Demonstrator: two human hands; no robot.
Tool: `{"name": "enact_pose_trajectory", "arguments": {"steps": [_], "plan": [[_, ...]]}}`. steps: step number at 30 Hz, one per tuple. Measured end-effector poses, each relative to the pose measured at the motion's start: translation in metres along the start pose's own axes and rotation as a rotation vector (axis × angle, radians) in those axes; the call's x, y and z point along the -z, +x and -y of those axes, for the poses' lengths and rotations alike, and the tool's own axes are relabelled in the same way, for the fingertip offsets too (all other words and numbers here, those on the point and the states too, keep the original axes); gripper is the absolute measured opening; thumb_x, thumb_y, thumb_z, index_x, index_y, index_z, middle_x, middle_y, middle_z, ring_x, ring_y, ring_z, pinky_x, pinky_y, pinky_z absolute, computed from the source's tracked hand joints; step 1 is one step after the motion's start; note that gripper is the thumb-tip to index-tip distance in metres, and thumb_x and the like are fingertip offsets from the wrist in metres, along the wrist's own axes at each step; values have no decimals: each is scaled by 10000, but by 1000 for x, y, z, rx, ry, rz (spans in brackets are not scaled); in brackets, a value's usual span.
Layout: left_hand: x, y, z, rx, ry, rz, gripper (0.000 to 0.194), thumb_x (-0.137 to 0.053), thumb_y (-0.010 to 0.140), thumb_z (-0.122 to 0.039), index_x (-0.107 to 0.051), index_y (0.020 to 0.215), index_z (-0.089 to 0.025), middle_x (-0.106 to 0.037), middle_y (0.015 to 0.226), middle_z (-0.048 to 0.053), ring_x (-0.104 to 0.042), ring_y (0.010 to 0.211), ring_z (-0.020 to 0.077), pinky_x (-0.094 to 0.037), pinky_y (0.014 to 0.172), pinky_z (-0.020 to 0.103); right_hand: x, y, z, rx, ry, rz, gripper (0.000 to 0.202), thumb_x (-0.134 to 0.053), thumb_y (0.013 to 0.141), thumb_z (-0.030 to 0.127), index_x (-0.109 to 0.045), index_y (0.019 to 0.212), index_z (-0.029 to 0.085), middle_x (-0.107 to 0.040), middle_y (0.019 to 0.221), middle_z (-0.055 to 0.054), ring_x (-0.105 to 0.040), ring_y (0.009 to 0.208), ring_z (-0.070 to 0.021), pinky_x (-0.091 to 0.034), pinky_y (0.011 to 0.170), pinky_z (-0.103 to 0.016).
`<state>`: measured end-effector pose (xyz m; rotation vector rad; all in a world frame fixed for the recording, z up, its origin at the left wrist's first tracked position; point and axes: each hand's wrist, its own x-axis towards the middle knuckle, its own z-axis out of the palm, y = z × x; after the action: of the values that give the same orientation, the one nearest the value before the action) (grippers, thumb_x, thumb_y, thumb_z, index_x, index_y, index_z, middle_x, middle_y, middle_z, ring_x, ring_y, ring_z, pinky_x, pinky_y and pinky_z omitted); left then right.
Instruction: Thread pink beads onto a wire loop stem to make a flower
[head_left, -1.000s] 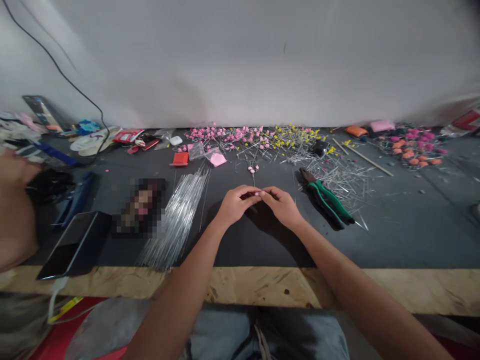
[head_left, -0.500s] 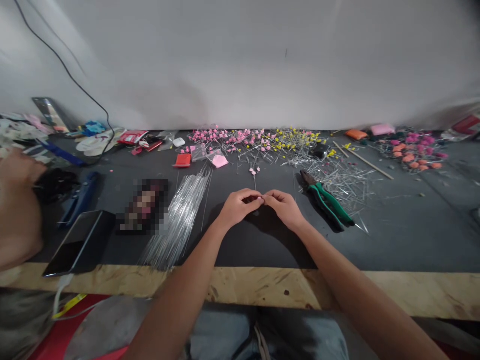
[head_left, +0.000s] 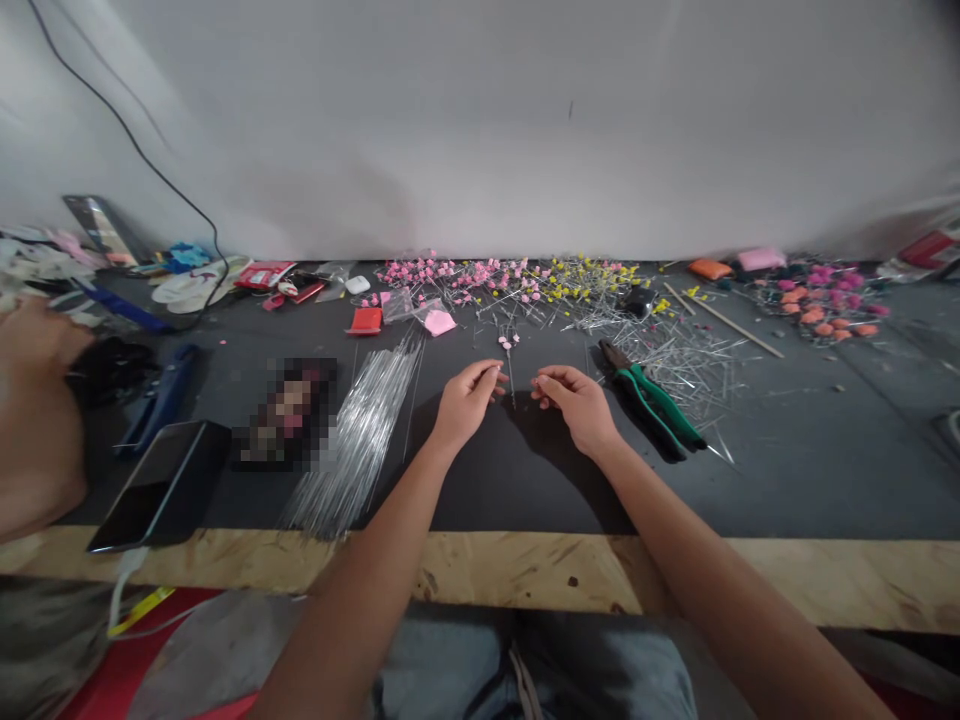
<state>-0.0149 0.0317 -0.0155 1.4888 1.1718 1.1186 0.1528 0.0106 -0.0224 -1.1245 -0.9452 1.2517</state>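
Observation:
My left hand is held above the dark tabletop, thumb and forefinger pinched around what looks like a tiny piece of pink clay. Across a small gap, my right hand also has its thumb and forefinger together; whether anything is between them I cannot make out. Between the two hands lies a thin wire stem topped with small pale pink lumps. To the right of my right hand rest green-and-black-handled pliers. A flattened pink clay piece is beyond my left hand.
Bare wires lie bundled at left, near a phone. Pink-tipped wires, yellow-tipped wires and cut wires spread along the back. Orange and magenta heads sit far right. Another person's arm reaches in at left.
My hands, whose fingertips met half a second ago, have moved apart to either side. The wire stem's lower part now shows between them.

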Motion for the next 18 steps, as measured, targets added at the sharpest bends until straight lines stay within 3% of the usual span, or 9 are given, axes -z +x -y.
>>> {"name": "enact_pose_trajectory", "arguments": {"steps": [4,9,18], "plan": [[1,-2,-1,-60,97,84,296,-585,760,-382,-654,972,-187,-691,882,52,-636,757,159,-491,703,277,1,0,-2,18,-63,26,238,-689,641,328,-644,831,192,-646,754,-7,-610,689,-137,-464,589,-254],[0,-4,-4,-120,131,143,261,-618,742,-370,-677,932,-201,-699,903,45,-634,833,169,-477,782,295,1,-2,-1,31,-184,82,263,-671,659,382,-661,840,192,-646,695,-8,-590,620,-129,-434,526,-242],[0,-7,-6,-163,157,157,240,-628,735,-379,-688,887,-204,-692,846,36,-622,754,143,-471,683,253,0,-6,3,25,-306,136,292,-674,653,440,-650,793,185,-621,595,0,-542,557,-120,-384,502,-231]]}}
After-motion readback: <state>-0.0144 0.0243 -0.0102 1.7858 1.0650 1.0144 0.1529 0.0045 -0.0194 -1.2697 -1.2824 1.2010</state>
